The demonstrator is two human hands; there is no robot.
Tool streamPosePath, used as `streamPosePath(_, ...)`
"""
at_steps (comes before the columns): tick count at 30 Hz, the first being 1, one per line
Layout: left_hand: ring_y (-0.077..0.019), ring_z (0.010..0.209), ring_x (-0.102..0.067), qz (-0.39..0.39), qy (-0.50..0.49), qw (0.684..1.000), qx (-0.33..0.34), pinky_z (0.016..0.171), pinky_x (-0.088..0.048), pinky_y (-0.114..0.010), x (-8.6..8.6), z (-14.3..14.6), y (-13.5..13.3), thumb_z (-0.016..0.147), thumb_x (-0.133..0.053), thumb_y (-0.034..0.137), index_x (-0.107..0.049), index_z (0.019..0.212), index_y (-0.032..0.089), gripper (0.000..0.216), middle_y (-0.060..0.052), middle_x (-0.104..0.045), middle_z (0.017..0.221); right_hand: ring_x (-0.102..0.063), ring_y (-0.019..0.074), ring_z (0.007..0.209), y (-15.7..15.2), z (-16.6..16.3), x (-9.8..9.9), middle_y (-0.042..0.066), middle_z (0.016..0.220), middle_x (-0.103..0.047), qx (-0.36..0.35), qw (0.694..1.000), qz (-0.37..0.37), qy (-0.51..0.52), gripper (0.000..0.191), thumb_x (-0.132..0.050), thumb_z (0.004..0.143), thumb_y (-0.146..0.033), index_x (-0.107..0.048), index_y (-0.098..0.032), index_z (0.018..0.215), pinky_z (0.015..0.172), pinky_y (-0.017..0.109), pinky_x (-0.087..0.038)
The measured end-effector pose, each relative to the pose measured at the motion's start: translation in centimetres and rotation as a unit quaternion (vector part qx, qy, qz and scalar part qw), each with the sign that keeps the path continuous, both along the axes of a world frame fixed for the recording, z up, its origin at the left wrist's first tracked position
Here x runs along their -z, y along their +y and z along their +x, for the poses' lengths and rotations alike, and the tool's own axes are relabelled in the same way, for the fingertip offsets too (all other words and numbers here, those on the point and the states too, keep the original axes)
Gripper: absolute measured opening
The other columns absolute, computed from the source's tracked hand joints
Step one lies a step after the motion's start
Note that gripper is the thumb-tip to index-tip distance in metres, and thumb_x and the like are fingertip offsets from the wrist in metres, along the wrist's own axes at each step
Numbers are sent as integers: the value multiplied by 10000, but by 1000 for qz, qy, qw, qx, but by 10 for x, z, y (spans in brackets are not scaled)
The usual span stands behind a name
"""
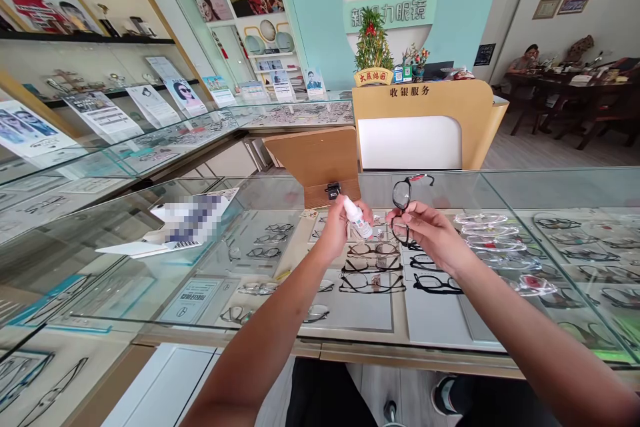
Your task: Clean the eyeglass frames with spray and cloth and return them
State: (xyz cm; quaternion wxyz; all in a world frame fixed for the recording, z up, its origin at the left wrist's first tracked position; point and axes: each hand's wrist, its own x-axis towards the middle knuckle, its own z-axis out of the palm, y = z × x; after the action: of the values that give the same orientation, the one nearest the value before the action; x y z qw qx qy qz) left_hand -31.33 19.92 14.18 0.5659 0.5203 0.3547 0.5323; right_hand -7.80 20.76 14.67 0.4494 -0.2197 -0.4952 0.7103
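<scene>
My left hand (342, 221) is closed around a small white spray bottle (357, 219), tilted with its top toward the upper left. To its right, my right hand (425, 227) pinches a pair of dark-framed eyeglasses (401, 194) by the lower part, so the frame stands on end with one lens above the other. A red and black temple sticks out at the top right. The bottle and the glasses are apart, both held above the glass counter. Part of the lower lens is behind my fingers.
Rows of eyeglasses (373, 282) lie under the glass countertop. A brown wooden board (320, 153) with a small black item (333, 191) stands behind my left hand. A white folded leaflet (145, 245) lies at left. Beyond stands a cashier desk (425, 97); a person (527, 60) sits far right.
</scene>
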Motion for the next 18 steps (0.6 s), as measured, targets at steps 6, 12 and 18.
streamPosePath(6,-222,826,-572,194,273,933,-128,815,-446,-372,7,1,-6,1043,-463,720,-649,793,216,593,-48,-608,843,-712,215,1044,-6,-9,11,34,1067,-837,-22,998,32,-43,336,-946,856,-512,-727,-271,936,990,382,-489)
streamPosePath(12,-222,856,-548,246,327,905,-113,832,-420,-373,5,3,-9,1093,-435,673,-563,742,219,588,-38,-560,851,-727,208,1051,-12,-14,15,32,1024,-834,-46,996,46,-65,311,-920,893,-503,-731,-262,947,1002,370,-495)
streamPosePath(18,-215,784,-526,244,281,922,-104,781,-407,-381,4,0,-7,1087,-332,776,-612,808,216,685,-43,-580,829,-763,211,1055,-4,-8,12,44,1119,-845,-52,998,-19,24,247,-936,882,-439,-766,-271,944,1022,383,-561)
